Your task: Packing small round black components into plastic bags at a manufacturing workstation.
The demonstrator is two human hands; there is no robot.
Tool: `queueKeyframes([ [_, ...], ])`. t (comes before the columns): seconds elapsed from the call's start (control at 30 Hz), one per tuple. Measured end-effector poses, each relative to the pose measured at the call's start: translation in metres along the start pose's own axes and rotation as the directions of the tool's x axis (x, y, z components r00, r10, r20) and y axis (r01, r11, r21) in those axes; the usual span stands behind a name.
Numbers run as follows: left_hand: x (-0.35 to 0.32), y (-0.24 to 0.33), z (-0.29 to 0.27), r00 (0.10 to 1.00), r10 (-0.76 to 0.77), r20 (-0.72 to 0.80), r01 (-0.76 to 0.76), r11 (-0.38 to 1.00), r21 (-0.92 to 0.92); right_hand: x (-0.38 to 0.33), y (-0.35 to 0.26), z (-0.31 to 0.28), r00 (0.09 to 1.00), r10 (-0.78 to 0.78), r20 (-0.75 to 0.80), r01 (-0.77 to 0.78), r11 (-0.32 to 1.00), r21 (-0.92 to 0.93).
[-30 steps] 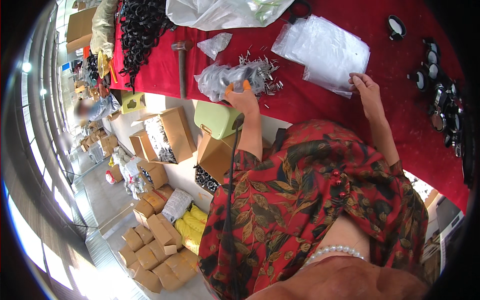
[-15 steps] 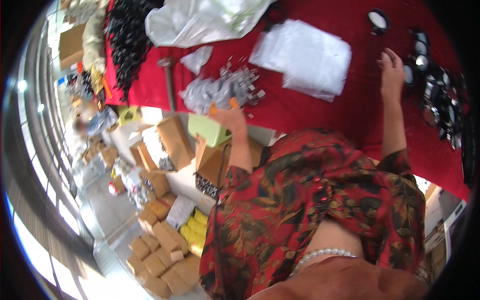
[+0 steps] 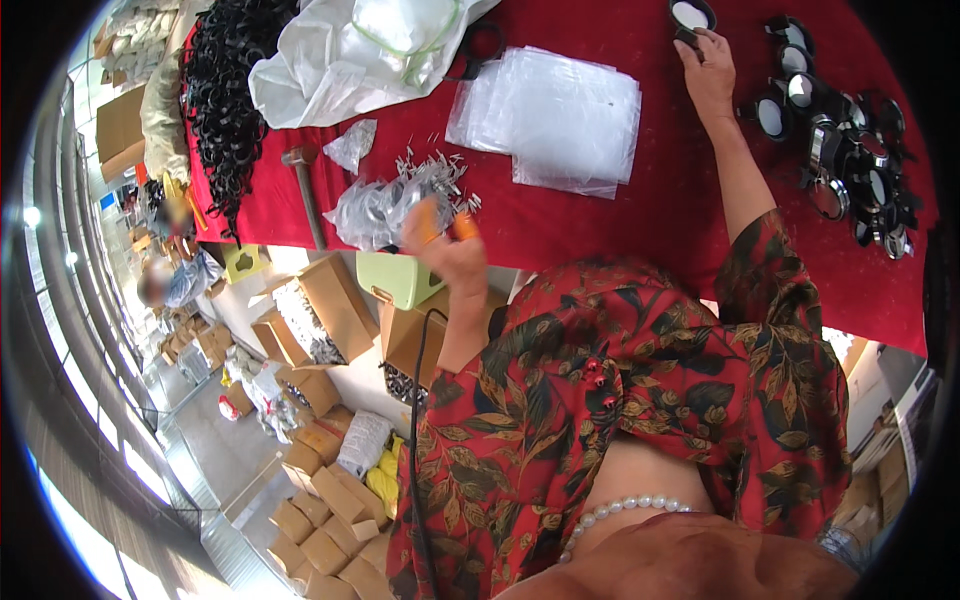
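My left hand (image 3: 448,250) is closed around an orange-handled tool (image 3: 438,222) with a black cord (image 3: 414,400) hanging down from it. It is held at the near edge of the red table (image 3: 620,230), beside a clear bag of small metal pieces (image 3: 380,205). My right hand (image 3: 708,75) is stretched to the far side, fingers gripping a round black-rimmed part with a white face (image 3: 690,16). A stack of clear plastic bags (image 3: 550,110) lies between the two hands. My red leaf-patterned clothing fills the lower middle.
Several round black parts (image 3: 840,140) are heaped at the table's right. At the far left are a pile of black coils (image 3: 225,90), a white plastic sack (image 3: 340,60) and a hammer (image 3: 303,185). Cardboard boxes (image 3: 330,300) and a green box (image 3: 400,278) stand below the table edge. People work in the distance.
My right hand left the stack of clear bags and reached far across to the round black part. My left hand kept the orange tool and rose slightly.
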State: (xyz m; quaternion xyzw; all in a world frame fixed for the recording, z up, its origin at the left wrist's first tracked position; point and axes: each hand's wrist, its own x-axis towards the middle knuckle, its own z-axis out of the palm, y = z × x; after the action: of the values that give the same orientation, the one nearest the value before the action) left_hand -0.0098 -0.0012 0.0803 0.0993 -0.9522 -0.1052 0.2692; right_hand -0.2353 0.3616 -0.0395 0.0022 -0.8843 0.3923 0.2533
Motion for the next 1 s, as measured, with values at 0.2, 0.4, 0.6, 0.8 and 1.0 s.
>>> queueKeyframes([
  [0.2, 0.011, 0.091, 0.092, 0.855, 0.227, 0.467, 0.065, 0.846, -0.53, -0.031, -0.024, -0.011, 0.992, -0.127, 0.02, 0.127, 0.992, -0.008],
  [0.4, -0.002, 0.104, 0.112, 0.797, 0.229, 0.559, 0.055, 0.894, -0.445, -0.081, -0.041, -0.07, 0.979, 0.079, 0.186, -0.101, 0.988, 0.114],
  [0.6, -0.011, 0.08, 0.109, 0.379, -0.27, 0.885, 0.919, -0.005, -0.394, -0.123, -0.074, -0.102, 0.941, 0.183, 0.285, -0.255, 0.936, 0.242],
  [0.8, -0.011, 0.091, 0.11, 0.391, -0.211, 0.896, 0.919, 0.032, -0.394, -0.16, -0.119, -0.095, 0.62, 0.415, 0.665, -0.721, 0.636, 0.275],
  [1.0, -0.011, 0.097, 0.105, 0.477, -0.119, 0.871, 0.873, 0.18, -0.454, -0.134, -0.126, -0.031, 0.8, 0.108, 0.59, -0.378, 0.854, 0.357],
])
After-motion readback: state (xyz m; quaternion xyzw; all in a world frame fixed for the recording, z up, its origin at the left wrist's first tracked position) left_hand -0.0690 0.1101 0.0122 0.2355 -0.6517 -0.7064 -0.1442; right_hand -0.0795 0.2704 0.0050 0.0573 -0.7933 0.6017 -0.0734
